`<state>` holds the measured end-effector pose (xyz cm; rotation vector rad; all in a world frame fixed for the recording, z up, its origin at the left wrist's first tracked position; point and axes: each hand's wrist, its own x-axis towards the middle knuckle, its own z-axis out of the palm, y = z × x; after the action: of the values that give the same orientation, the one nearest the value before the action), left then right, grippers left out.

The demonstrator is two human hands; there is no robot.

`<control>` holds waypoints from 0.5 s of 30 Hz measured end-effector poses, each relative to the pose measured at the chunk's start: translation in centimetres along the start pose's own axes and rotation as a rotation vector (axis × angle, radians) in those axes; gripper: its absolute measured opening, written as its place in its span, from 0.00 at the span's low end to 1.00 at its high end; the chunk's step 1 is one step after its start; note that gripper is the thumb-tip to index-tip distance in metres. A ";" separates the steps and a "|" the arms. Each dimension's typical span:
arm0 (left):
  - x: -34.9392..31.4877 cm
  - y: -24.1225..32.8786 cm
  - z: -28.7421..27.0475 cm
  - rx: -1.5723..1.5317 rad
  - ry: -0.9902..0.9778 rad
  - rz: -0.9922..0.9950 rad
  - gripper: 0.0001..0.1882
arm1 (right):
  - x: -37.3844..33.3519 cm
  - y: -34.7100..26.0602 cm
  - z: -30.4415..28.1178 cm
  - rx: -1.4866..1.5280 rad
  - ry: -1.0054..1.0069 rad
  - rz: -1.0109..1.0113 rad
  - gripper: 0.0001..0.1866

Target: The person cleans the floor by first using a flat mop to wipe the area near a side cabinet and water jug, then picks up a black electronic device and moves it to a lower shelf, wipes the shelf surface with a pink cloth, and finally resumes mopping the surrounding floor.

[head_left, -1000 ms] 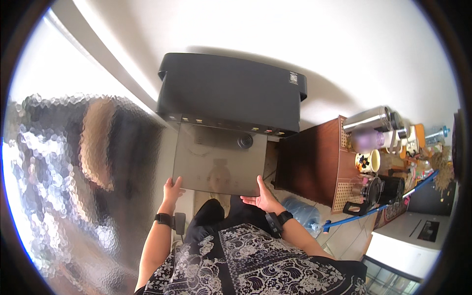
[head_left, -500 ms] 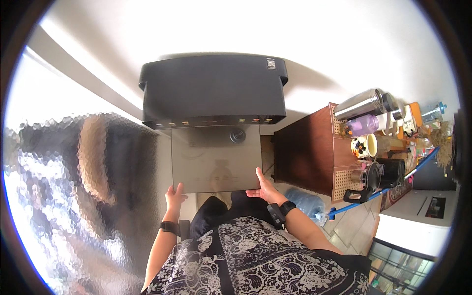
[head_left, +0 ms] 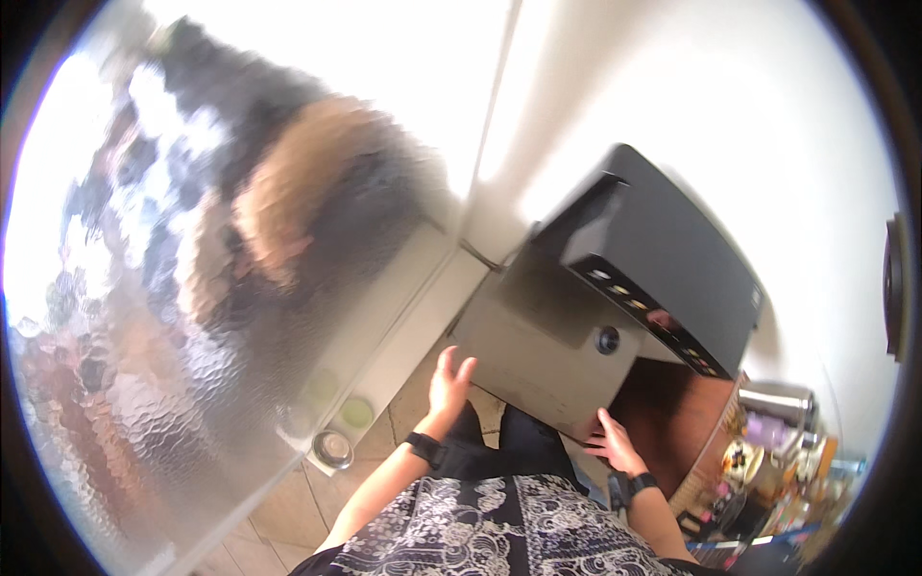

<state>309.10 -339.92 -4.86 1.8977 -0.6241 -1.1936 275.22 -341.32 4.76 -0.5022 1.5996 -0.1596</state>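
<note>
A black appliance (head_left: 687,240) with a row of small coloured symbols along its front edge stands against the wall, ahead and to the right. Below its overhang lies a flat grey panel (head_left: 533,360) carrying a round black piece (head_left: 607,340). My left hand (head_left: 448,389) is by the panel's left front corner, fingers raised and apart, with nothing held. Near the right front corner is my right hand (head_left: 617,444), thumb up and fingers spread; it holds nothing. Whether its fingertips touch the panel edge I cannot tell. Both wrists wear dark bands.
A rippled, shiny silver surface (head_left: 317,240) fills the left. At its foot are a metal bowl (head_left: 333,449) and a round green thing (head_left: 356,413). On the right, a brown wooden cabinet (head_left: 663,413) bears a steel flask (head_left: 773,401), a purple bottle (head_left: 765,431) and other items.
The view has swung left, so the appliance sits further right and tilted. My left hand has risen off the panel's edge; my right hand's fingers have spread at its corner.
</note>
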 end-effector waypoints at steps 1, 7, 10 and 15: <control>-0.1 -0.1 0.0 0.022 0.010 0.004 0.29 | 0.0 -0.8 -0.5 -0.022 0.017 -0.007 0.33; -0.9 1.5 -0.4 0.074 0.131 0.080 0.27 | 5.1 -4.6 -3.5 0.170 0.074 -0.206 0.22; -1.2 2.6 -0.4 0.174 0.157 0.083 0.27 | 7.1 -6.3 -3.6 0.250 0.072 -0.271 0.20; -1.0 3.4 -1.0 0.076 0.100 0.043 0.25 | 9.3 -7.7 -3.8 0.241 0.039 -0.325 0.18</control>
<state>309.55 -340.74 -1.35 1.9839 -0.6607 -1.0545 273.11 -352.75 -0.26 -0.5698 1.5035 -0.6026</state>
